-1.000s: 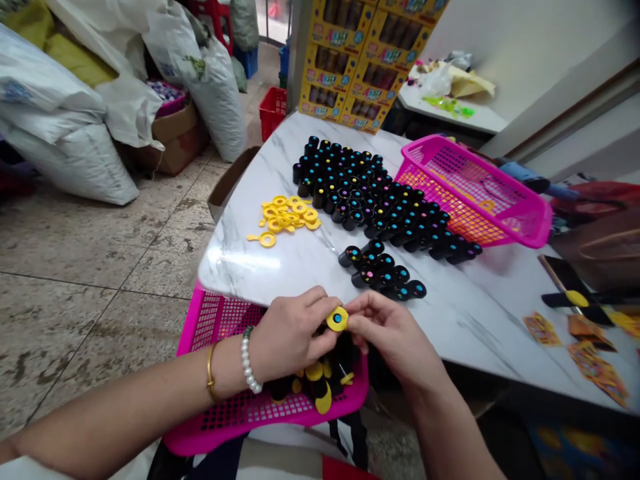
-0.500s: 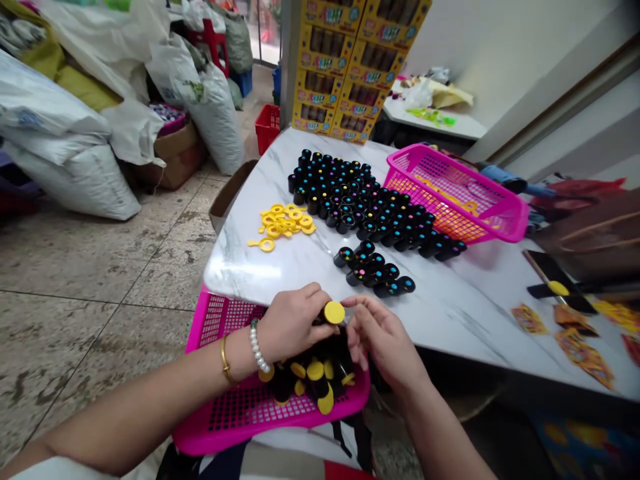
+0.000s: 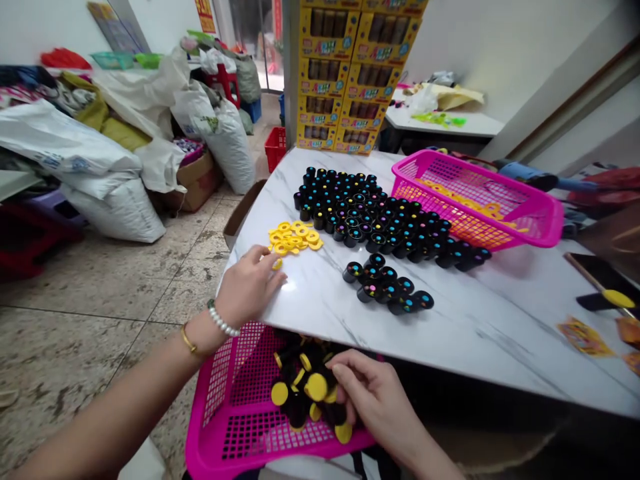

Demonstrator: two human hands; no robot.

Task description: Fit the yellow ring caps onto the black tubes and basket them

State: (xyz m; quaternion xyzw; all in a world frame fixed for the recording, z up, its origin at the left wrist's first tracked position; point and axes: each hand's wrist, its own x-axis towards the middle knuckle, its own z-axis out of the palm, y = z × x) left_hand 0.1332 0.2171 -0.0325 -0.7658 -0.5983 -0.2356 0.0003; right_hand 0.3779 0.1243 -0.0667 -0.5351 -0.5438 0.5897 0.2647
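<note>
My left hand (image 3: 250,283) is at the near left of the table, its fingertips closed on a yellow ring (image 3: 277,265) beside the pile of yellow rings with tabs (image 3: 294,238). Over the pink basket (image 3: 200,427) in front of me, my right hand (image 3: 373,397) has its fingers curled around a black tube with a yellow cap (image 3: 317,387); its grip is partly hidden. More yellow-capped black tubes (image 3: 279,393) lie jumbled in that basket. Standing on the table are a large block of black tubes with coloured dots on top (image 3: 360,210) and a smaller group of them (image 3: 385,285).
A second pink basket (image 3: 553,220) with yellow rings stands at the table's right. Stacked yellow boxes (image 3: 327,87) rise at the far end. Wrappers (image 3: 583,337) and a dark flat object (image 3: 595,273) lie right. White sacks (image 3: 113,200) sit on the floor left.
My left hand has let go of the yellow-capped tube and moved up and left to the yellow rings. My right hand has lowered towards the basket. The camera view has shifted.
</note>
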